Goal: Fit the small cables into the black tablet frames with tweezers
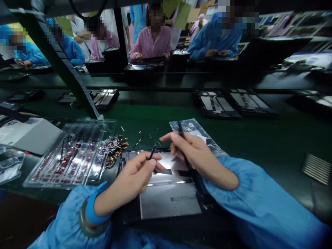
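My left hand (137,173) pinches a small, thin dark strip (153,151) between thumb and fingers; its exact kind is too small to make out. A slim black pen-like tool (181,129) sits in my right hand (192,148), its thumb and fingers closed around it and the forefinger reaching left. Both hands hover over an opened flat device (168,204) with silver panels and a dark frame. A printed code shows on its lower panel. The device's upper part is partly hidden by the hands.
A clear plastic tray (64,155) with dark red parts lies left, beside a pile of small metallic pieces (114,148). A clear bag (193,128) lies behind my right hand. Similar devices (215,103) sit on the far belt. A slanted post (67,65) stands left; several co-workers sit opposite.
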### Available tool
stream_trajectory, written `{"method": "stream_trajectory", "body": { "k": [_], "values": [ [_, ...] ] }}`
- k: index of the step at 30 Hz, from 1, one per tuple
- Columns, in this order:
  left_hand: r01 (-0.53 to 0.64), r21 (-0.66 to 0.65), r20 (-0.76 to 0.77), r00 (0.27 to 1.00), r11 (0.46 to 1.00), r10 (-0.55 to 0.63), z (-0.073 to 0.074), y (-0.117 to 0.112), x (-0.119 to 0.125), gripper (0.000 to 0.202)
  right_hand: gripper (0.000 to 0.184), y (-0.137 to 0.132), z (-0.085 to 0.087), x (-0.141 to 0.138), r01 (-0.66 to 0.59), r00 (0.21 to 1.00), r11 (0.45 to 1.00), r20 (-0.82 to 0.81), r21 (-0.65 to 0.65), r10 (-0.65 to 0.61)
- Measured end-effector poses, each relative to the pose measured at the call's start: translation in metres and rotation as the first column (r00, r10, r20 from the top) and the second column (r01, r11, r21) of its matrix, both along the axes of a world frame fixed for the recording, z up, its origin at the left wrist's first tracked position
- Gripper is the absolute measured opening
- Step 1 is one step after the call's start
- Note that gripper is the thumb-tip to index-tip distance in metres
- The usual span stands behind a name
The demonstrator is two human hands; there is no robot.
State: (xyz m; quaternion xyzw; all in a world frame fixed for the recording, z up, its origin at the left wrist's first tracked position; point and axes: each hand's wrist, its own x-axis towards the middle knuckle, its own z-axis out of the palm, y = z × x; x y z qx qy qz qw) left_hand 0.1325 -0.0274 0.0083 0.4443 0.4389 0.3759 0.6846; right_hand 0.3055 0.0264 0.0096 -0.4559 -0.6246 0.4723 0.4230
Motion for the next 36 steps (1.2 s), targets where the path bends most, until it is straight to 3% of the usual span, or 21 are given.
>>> {"method": "stream_trajectory", "body": {
  "k": [3, 4, 6, 7, 9, 11, 13, 18, 21, 24, 25, 27, 28, 29, 30, 31, 32, 33, 35, 36],
  "values": [
    [0.053, 0.044, -0.094, 0.994, 0.998, -0.049, -0.001, -0.002, 0.004, 0.032, 0.025, -0.013, 0.005, -0.011, -0.072, 0.996, 0.997, 0.043, -0.042, 0.074],
    [0.038, 0.111, -0.158, 0.987, 0.993, -0.020, -0.001, -0.003, 0.004, 0.030, 0.023, -0.016, 0.006, -0.013, -0.057, 0.996, 0.998, 0.062, -0.019, 0.058],
    [-0.060, 0.335, -0.287, 0.944, 0.940, 0.163, -0.001, -0.004, 0.003, 0.022, 0.021, -0.021, 0.005, -0.014, 0.014, 0.982, 0.988, 0.185, 0.153, -0.042],
    [-0.118, 0.451, -0.319, 0.905, 0.885, 0.283, -0.001, -0.004, 0.003, 0.017, 0.019, -0.022, 0.003, -0.014, 0.033, 0.959, 0.950, 0.257, 0.310, -0.117],
    [-0.192, 0.583, -0.323, 0.836, 0.789, 0.443, 0.000, -0.004, 0.001, 0.012, 0.018, -0.025, 0.000, -0.011, -0.032, 0.901, 0.778, 0.356, 0.627, -0.249],
    [-0.227, 0.574, -0.309, 0.829, 0.787, 0.465, 0.002, -0.003, 0.002, 0.014, 0.019, -0.028, -0.004, -0.008, -0.175, 0.855, 0.577, 0.414, 0.798, -0.312],
    [-0.255, 0.515, -0.282, 0.851, 0.818, 0.443, 0.005, -0.003, 0.004, 0.012, 0.020, -0.031, -0.006, -0.007, -0.288, 0.811, 0.456, 0.468, 0.842, -0.352],
    [-0.308, 0.430, -0.258, 0.859, 0.849, 0.442, 0.010, -0.002, 0.006, 0.010, 0.026, -0.038, -0.004, -0.009, -0.390, 0.709, 0.348, 0.520, 0.852, -0.477],
    [-0.313, 0.400, -0.256, 0.864, 0.861, 0.433, 0.010, -0.001, 0.004, 0.011, 0.029, -0.039, -0.005, -0.011, -0.404, 0.698, 0.327, 0.519, 0.854, -0.493],
    [-0.307, 0.348, -0.241, 0.883, 0.886, 0.402, 0.007, 0.000, 0.004, 0.013, 0.028, -0.038, -0.007, -0.013, -0.379, 0.756, 0.396, 0.526, 0.837, -0.389],
    [-0.305, 0.329, -0.235, 0.890, 0.894, 0.390, 0.006, 0.001, 0.004, 0.014, 0.026, -0.037, -0.006, -0.012, -0.327, 0.796, 0.470, 0.507, 0.820, -0.332],
    [-0.303, 0.306, -0.226, 0.898, 0.903, 0.378, 0.004, 0.002, 0.001, 0.014, 0.021, -0.032, -0.001, -0.007, -0.145, 0.890, 0.728, 0.410, 0.671, -0.201],
    [-0.310, 0.313, -0.227, 0.893, 0.898, 0.388, 0.004, 0.001, -0.005, 0.014, 0.020, -0.029, 0.003, -0.002, -0.033, 0.935, 0.857, 0.318, 0.514, -0.155],
    [-0.331, 0.336, -0.241, 0.875, 0.882, 0.420, 0.003, -0.001, -0.014, 0.013, 0.021, -0.026, 0.007, 0.005, 0.064, 0.968, 0.945, 0.212, 0.320, -0.137],
    [-0.368, 0.373, -0.270, 0.835, 0.852, 0.479, 0.002, -0.005, -0.027, 0.013, 0.023, -0.022, 0.012, 0.014, 0.122, 0.984, 0.985, 0.112, 0.120, -0.135],
    [-0.419, 0.421, -0.312, 0.766, 0.805, 0.562, 0.001, -0.011, -0.045, 0.012, 0.024, -0.018, 0.017, 0.025, 0.148, 0.989, 0.988, 0.029, -0.038, -0.147],
    [-0.478, 0.479, -0.372, 0.649, 0.736, 0.664, -0.001, -0.020, -0.068, 0.010, 0.026, -0.014, 0.021, 0.036, 0.146, 0.988, 0.977, -0.023, -0.154, -0.152],
    [-0.528, 0.541, -0.442, 0.484, 0.655, 0.755, -0.004, -0.031, -0.094, 0.010, 0.028, -0.010, 0.024, 0.047, 0.135, 0.987, 0.964, -0.052, -0.230, -0.151],
    [-0.554, 0.686, -0.546, 0.037, 0.472, 0.837, -0.013, -0.058, -0.152, 0.013, 0.028, -0.006, 0.025, 0.067, 0.127, 0.985, 0.952, -0.077, -0.279, -0.154],
    [-0.506, 0.736, -0.579, -0.125, 0.450, 0.806, -0.018, -0.071, -0.179, 0.012, 0.028, -0.005, 0.024, 0.073, 0.142, 0.984, 0.954, -0.068, -0.262, -0.166]
  ]
}}
